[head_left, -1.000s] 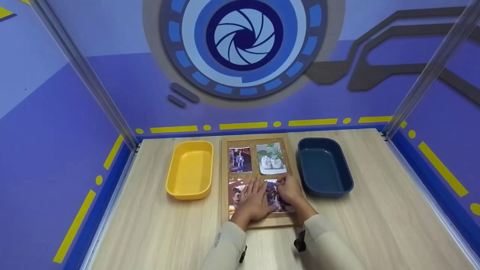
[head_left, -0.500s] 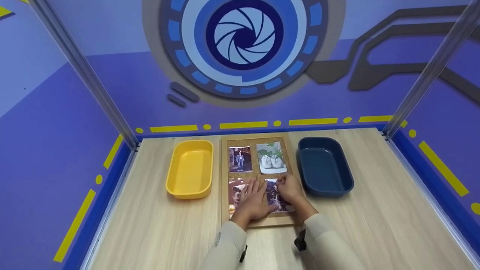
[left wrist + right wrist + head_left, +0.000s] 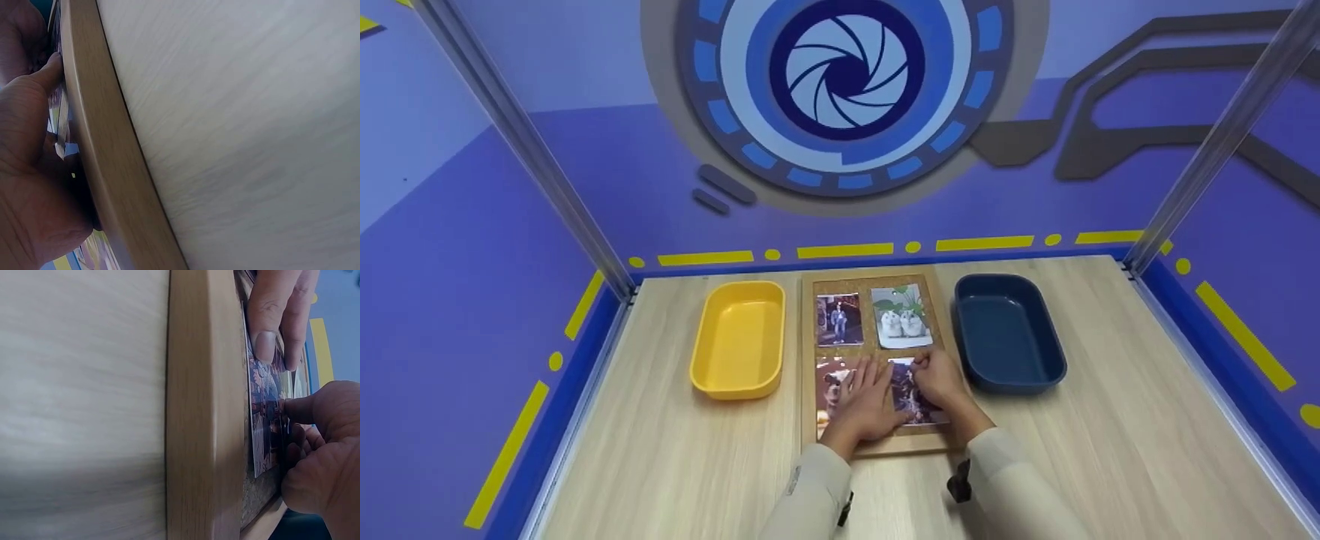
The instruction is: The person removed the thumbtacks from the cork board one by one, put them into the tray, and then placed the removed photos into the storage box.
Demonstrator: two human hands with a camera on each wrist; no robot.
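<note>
On a wood-framed corkboard (image 3: 868,315) lie two upper photos and two lower ones. My left hand (image 3: 870,409) rests spread on the lower dog photo (image 3: 826,379) and the left edge of the lower right photo (image 3: 907,390). In the right wrist view its fingertips (image 3: 265,347) press on that dark photo (image 3: 264,433). My right hand (image 3: 943,379) is curled at the photo's upper part, thumb (image 3: 301,409) against fingers, pinching a small pin-like thing mostly hidden by the fingertips. The left wrist view shows my left hand (image 3: 28,124) beside the board's frame (image 3: 107,140).
A yellow tray (image 3: 739,390) stands left of the board, a dark blue tray (image 3: 1035,386) right of it. Above lie a photo of a standing person (image 3: 840,319) and one of two hamsters (image 3: 904,322). Printed panels (image 3: 847,210) wall in the wooden table (image 3: 675,465).
</note>
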